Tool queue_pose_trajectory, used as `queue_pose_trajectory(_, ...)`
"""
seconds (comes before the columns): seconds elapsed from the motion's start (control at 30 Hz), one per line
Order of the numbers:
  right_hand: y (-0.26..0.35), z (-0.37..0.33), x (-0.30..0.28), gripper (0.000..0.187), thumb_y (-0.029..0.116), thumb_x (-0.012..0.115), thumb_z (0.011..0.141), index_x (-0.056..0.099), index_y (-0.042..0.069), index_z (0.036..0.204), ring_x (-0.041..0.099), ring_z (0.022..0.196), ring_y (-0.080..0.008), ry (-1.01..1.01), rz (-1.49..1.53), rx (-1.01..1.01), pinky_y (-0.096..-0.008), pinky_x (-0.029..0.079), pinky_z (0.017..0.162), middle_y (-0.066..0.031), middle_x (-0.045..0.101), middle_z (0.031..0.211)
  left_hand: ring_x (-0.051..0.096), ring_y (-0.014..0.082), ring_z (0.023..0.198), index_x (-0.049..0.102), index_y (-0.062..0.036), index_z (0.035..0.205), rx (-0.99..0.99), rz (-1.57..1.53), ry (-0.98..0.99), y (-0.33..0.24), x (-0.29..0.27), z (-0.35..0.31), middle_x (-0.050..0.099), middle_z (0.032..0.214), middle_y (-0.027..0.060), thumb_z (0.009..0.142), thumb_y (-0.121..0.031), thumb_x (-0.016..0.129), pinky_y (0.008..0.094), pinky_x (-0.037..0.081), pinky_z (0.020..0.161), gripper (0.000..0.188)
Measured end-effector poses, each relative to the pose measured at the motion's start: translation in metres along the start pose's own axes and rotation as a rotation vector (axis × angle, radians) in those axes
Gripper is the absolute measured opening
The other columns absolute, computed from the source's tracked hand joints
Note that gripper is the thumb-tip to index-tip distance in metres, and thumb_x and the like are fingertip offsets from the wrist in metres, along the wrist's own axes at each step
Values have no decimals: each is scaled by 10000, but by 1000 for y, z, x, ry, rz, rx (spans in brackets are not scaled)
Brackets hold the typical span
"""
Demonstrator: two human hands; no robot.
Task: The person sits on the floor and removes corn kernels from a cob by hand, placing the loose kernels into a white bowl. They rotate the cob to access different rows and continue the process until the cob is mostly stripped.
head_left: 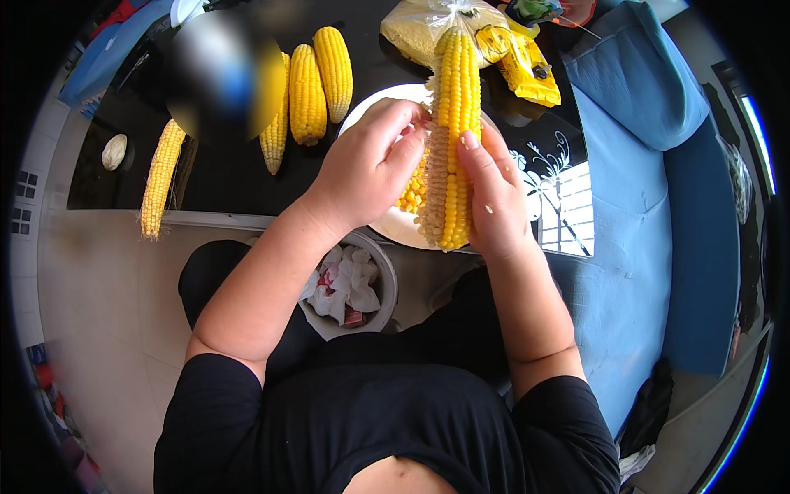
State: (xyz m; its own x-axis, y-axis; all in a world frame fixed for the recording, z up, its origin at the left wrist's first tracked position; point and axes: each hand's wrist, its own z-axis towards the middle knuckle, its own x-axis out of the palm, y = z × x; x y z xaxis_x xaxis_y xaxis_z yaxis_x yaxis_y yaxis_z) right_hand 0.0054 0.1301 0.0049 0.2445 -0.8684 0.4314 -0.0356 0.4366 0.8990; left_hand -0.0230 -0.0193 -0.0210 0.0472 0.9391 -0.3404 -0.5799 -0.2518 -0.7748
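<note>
A partly stripped ear of corn [458, 140] stands upright over a white bowl [387, 221]. Its left side shows bare rows of cob; yellow kernels cover the rest. My right hand [499, 193] is closed round its lower right side, thumb on the kernels, with small corn bits stuck to the skin. Curled against the stripped left edge are the fingers of my left hand [370, 160]; their tips are partly hidden. Loose corn kernels [414, 191] lie in the bowl, mostly covered by my hands and the ear.
Several whole ears of corn [308, 95] lie on the black table [222, 185]; a thin ear [161, 177] overhangs its front edge. A bag of yellow grain [411, 33] and a yellow packet [527, 70] sit behind. Below is a waste bin [387, 280]; right, a blue sofa [617, 247].
</note>
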Motion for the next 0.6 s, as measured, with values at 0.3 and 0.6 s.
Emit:
queue_pose_trajectory(0.3, -4, -3, 2, 450, 196, 469, 923, 320, -6, 1297, 477, 1028, -115, 45, -72, 10, -259, 391, 889, -64, 487, 1138, 605, 263, 706, 480, -17, 946, -99, -89, 45, -13, -1, 0, 603, 787, 123, 913, -230, 456, 322, 486, 635, 216)
queue_pose_trajectory(0.6, -2, -5, 4, 430, 230, 457, 927, 346, 10, 1279, 489, 966, -101, 36, -30, 67, -251, 400, 848, -53, 504, 1096, 578, 312, 757, 432, 2, 969, -49, 128, 102, -12, -4, -2, 574, 827, 179, 896, -156, 412, 372, 468, 666, 175)
